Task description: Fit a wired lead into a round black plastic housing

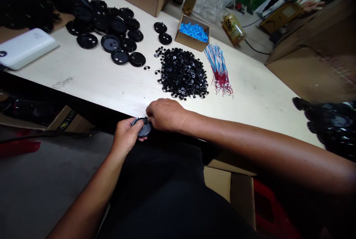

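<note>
- Left hand curled around a round black disc, gripping it from the 9 o'clock side, just off the near edge of the table.
- Right hand closed over the disc's 1 o'clock rim, fingertips pressed to its face; whatever small part sits under them is hidden.
- Disc held between both hands, above the lap, at 6 o'clock from the heap of small black rings.
- Heap of small black rings on the table at 12 o'clock from the hands, near.
- Bundle of red-and-white wires just beside the heap at 3 o'clock.
- Small cardboard box of blue pieces at 12 o'clock from the heap.
- Spread of larger black discs at 10 o'clock, well apart from the hands.
- White flat device at 9 o'clock, on the table's far left edge.
- Pile of black parts at 3 o'clock, past the right forearm.
</note>
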A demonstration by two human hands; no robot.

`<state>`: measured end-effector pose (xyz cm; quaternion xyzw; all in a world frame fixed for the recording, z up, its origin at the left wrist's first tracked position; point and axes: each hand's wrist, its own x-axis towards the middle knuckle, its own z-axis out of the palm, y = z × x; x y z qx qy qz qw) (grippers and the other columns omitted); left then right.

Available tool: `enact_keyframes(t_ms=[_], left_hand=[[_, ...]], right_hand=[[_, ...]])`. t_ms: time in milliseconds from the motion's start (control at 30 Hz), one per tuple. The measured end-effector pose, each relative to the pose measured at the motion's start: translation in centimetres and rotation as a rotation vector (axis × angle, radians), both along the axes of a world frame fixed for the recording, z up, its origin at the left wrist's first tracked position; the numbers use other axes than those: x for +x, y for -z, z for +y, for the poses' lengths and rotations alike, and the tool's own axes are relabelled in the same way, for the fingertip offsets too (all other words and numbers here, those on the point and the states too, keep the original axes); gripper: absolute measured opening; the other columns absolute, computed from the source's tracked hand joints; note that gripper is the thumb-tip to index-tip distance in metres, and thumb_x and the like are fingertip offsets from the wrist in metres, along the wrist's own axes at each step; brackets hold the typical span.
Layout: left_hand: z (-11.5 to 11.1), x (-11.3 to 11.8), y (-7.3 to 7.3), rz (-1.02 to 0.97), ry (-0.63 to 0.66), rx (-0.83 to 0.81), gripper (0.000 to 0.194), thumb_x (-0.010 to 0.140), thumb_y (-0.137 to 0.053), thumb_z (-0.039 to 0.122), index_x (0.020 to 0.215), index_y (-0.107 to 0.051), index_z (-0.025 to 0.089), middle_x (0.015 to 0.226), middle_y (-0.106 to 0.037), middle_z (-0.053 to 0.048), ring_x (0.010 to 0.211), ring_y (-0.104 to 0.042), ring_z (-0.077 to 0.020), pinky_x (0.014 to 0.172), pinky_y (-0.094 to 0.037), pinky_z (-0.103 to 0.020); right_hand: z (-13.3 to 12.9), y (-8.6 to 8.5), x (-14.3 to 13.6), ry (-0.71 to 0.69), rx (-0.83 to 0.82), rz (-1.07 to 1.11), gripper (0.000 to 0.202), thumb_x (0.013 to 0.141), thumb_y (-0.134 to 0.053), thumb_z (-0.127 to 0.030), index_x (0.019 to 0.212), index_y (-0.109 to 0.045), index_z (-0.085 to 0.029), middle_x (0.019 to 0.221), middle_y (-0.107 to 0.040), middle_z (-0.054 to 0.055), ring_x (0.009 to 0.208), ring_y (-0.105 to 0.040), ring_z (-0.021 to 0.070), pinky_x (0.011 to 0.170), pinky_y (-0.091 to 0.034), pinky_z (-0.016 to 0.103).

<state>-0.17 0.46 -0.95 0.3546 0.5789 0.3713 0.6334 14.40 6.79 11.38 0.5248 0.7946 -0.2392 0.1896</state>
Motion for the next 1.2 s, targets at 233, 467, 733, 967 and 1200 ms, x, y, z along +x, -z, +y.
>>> enact_keyframes(t_ms=[233,467,733,967,1200], left_hand=[[-0.1,0.0,-0.7,-0.022,-0.011,-0.033,0.026,0.079,-0.071,0.041,0.072,-0.071,0.016,0.057,-0.071,-0.001,0.047,-0.069,-0.0185,0.038,-0.049,-0.021],[-0.1,0.1,-0.9,-0.027,-0.039,-0.065,0.026,0.077,-0.072,0.041,0.076,-0.071,0.015,0.056,-0.07,-0.001,0.046,-0.069,-0.0188,0.037,-0.048,-0.021],[-0.2,0.1,-0.8,-0.039,-0.041,-0.082,0.025,0.077,-0.073,0.04,0.075,-0.071,0.015,0.057,-0.07,-0.001,0.046,-0.07,-0.0192,0.036,-0.049,-0.02],[-0.1,0.2,-1.1,-0.046,-0.034,-0.092,0.025,0.076,-0.073,0.04,0.075,-0.071,0.015,0.056,-0.069,-0.001,0.045,-0.07,-0.0191,0.035,-0.049,-0.02],[-0.1,0.3,-0.8,-0.039,-0.029,-0.077,0.024,0.077,-0.072,0.04,0.074,-0.071,0.016,0.055,-0.069,-0.001,0.044,-0.069,-0.0188,0.034,-0.048,-0.021]], right_hand=[[-1.9,-0.9,0.4,-0.045,0.12,0.016,0.028,0.095,-0.059,-0.028,0.112,-0.076,-0.014,0.11,-0.076,0.019,0.102,-0.07,0.0314,0.082,-0.051,0.038],[-2.5,-0.2,1.3,0.139,0.059,0.136,0.024,0.095,-0.056,-0.03,0.1,-0.078,-0.021,0.109,-0.076,0.012,0.104,-0.067,0.0269,0.084,-0.046,0.034],[-2.4,1.0,1.7,0.239,0.018,0.198,0.023,0.093,-0.058,-0.027,0.096,-0.08,-0.021,0.103,-0.077,0.009,0.096,-0.066,0.0226,0.077,-0.042,0.03],[-2.1,1.3,1.9,0.272,-0.019,0.229,0.018,0.092,-0.063,-0.027,0.091,-0.08,-0.02,0.097,-0.077,0.007,0.086,-0.065,0.0182,0.072,-0.04,0.027],[-1.5,1.7,2.0,0.305,-0.087,0.27,0.016,0.091,-0.065,-0.027,0.085,-0.078,-0.019,0.088,-0.075,0.005,0.078,-0.062,0.0153,0.068,-0.039,0.025]])
